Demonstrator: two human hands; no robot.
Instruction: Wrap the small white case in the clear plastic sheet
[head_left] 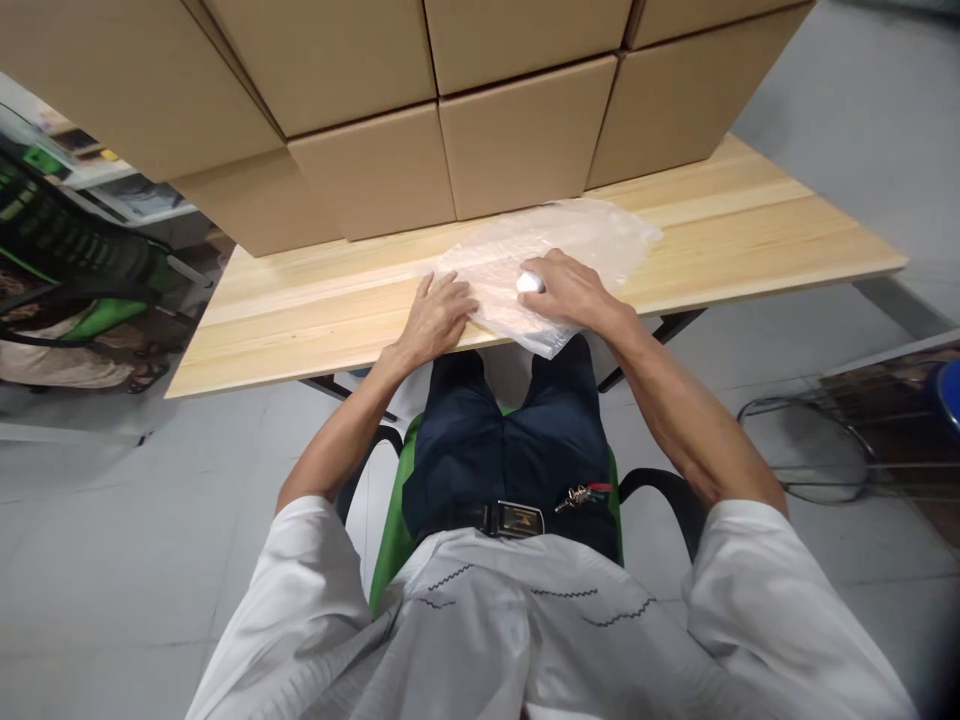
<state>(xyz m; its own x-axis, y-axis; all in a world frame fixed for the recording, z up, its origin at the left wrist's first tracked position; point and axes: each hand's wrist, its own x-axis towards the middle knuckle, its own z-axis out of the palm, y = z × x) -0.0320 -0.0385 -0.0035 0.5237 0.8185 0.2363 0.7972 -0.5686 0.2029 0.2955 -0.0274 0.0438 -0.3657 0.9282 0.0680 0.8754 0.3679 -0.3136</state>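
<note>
A sheet of clear bubble wrap or thin plastic (600, 235) lies on the wooden table (300, 330), its near corner hanging over the front edge. My right hand (566, 288) is closed round a small white object (530, 283) with a rounded end, held on top of the plastic. Most of that object is hidden by my fingers, so its kind does not show. At the left edge of the plastic my left hand (441, 315) lies flat, palm down, with its fingers stretched toward the sheet.
Stacked cardboard boxes (525, 130) line the back of the table. I sit on a green chair (394, 520) with black armrests. At the left, a person's leg (67, 360) shows beside another chair (82, 260). A round wire frame (806, 450) stands at the right.
</note>
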